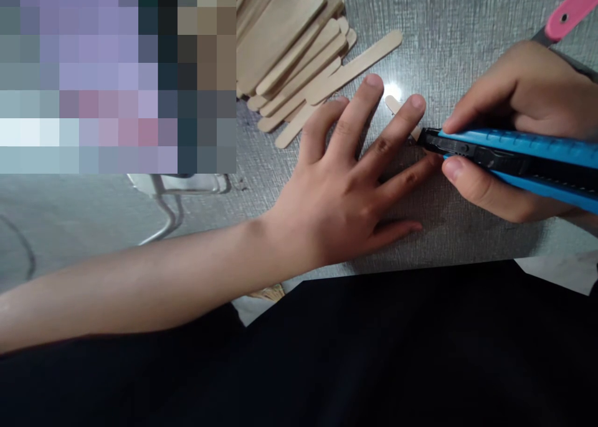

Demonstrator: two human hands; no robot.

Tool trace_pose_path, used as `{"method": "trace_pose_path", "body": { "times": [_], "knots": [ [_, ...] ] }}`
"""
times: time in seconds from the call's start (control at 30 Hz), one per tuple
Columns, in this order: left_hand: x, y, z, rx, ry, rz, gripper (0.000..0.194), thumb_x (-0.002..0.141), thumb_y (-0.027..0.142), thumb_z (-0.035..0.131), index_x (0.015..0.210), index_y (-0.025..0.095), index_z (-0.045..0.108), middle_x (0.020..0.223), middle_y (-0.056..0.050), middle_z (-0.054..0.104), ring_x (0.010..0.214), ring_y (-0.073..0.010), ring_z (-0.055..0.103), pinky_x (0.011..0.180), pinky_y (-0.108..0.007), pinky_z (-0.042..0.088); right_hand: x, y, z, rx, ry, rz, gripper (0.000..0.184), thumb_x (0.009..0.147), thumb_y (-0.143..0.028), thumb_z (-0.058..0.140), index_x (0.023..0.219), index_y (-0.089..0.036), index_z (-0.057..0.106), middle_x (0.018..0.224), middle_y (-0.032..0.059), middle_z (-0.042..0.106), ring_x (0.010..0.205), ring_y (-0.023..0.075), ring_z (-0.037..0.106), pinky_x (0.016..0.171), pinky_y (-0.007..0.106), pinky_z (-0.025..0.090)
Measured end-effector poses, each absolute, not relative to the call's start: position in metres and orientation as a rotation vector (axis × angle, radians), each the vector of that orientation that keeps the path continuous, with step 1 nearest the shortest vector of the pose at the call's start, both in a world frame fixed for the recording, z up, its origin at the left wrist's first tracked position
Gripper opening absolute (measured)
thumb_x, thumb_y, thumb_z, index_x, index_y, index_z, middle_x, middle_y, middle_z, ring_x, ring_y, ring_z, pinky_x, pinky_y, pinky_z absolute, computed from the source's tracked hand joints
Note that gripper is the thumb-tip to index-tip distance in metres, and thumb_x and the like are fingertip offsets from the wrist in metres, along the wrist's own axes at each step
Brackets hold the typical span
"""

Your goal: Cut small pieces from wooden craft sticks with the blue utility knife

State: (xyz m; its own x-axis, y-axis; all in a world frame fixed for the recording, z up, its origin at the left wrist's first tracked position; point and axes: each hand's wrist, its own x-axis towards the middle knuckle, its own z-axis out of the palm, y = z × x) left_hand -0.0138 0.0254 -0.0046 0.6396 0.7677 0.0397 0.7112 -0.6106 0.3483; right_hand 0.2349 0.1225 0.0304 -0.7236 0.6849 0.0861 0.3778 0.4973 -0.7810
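My left hand (pixel 355 178) lies flat on the grey tabletop (pixel 458 28) with fingers spread, pressing down a short wooden stick (pixel 395 105) that shows only between two fingertips. My right hand (pixel 518 128) is closed round a blue and black utility knife (pixel 514 156). The knife's black tip meets the stick just beside my left fingertips. Most of the stick is hidden under my fingers.
A pile of several flat wooden sticks (pixel 289 47) lies at the far side of the table, one stick (pixel 359 66) sticking out to the right. A pink-handled tool (pixel 567 13) is at the top right. A blurred patch covers the upper left. Dark cloth fills the bottom.
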Motion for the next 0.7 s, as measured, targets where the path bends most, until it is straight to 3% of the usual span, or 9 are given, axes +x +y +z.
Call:
{"method": "trace_pose_path", "body": {
  "times": [0.2,0.4,0.53,0.7],
  "knots": [
    [-0.013,0.026,-0.002,2.5,1.185,0.221,0.082,0.103,0.066,0.066,0.172,0.031,0.039,0.186,-0.018,0.026,0.169,-0.0583,0.021,0.126,-0.08,0.03,0.238,0.128,0.029,-0.845,-2.405,1.133,0.024,0.075,-0.03,0.078,0.098,-0.028,0.07,0.079,-0.0042,0.071,0.059,0.0154,0.061,0.059,0.036,0.057],
    [-0.012,0.026,-0.004,2.517,1.186,0.241,0.087,0.1,0.064,0.071,0.172,0.03,0.037,0.186,-0.017,0.025,0.169,-0.0584,0.021,0.128,-0.077,0.028,0.238,0.127,0.029,-0.85,-2.4,1.123,0.024,0.076,-0.029,0.078,0.099,-0.027,0.07,0.078,-0.0042,0.07,0.059,0.015,0.061,0.058,0.036,0.056],
    [-0.013,0.025,-0.004,2.524,1.206,0.243,0.085,0.101,0.069,0.067,0.172,0.035,0.036,0.186,-0.015,0.027,0.17,-0.056,0.022,0.127,-0.076,0.03,0.239,0.129,0.029,-0.833,-2.424,1.142,0.027,0.074,-0.031,0.08,0.099,-0.028,0.071,0.082,-0.004,0.073,0.061,0.0156,0.064,0.06,0.036,0.059],
    [-0.013,0.025,-0.003,2.594,1.205,0.211,0.085,0.104,0.069,0.061,0.174,0.029,0.033,0.185,-0.018,0.027,0.168,-0.0583,0.025,0.124,-0.077,0.034,0.239,0.141,0.027,-0.781,-2.487,1.189,0.025,0.079,-0.037,0.079,0.102,-0.027,0.073,0.085,-0.0011,0.075,0.067,0.0167,0.069,0.062,0.033,0.062]
  ]
}}
